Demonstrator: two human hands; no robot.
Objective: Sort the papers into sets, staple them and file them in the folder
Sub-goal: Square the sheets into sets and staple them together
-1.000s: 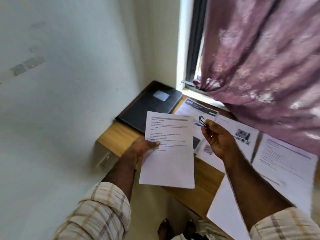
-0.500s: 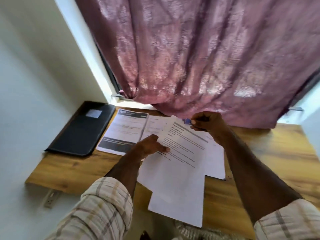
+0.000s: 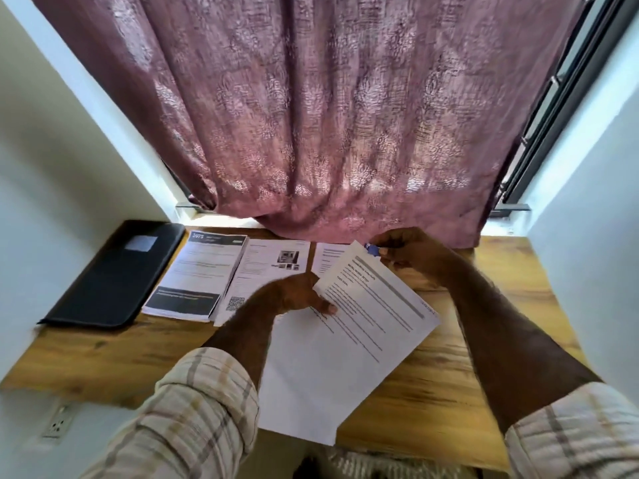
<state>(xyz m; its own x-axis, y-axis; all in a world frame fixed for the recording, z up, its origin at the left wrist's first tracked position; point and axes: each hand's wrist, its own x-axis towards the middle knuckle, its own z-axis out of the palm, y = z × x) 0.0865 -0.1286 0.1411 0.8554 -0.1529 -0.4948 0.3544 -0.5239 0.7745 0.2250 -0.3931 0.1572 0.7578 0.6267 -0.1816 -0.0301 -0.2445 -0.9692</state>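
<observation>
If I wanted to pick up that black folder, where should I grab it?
Probably by its near right corner. The folder lies flat and closed at the left end of the desk, with the wall along its left side and papers close on its right. That near edge sits by the front of the desk, with bare wood before it, so fingers could slide under from the front.

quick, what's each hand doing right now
Left hand: holding the printed sheet, thumb on top.
Right hand: fingers curled round a small blue stapler at the sheet's top corner.
</observation>
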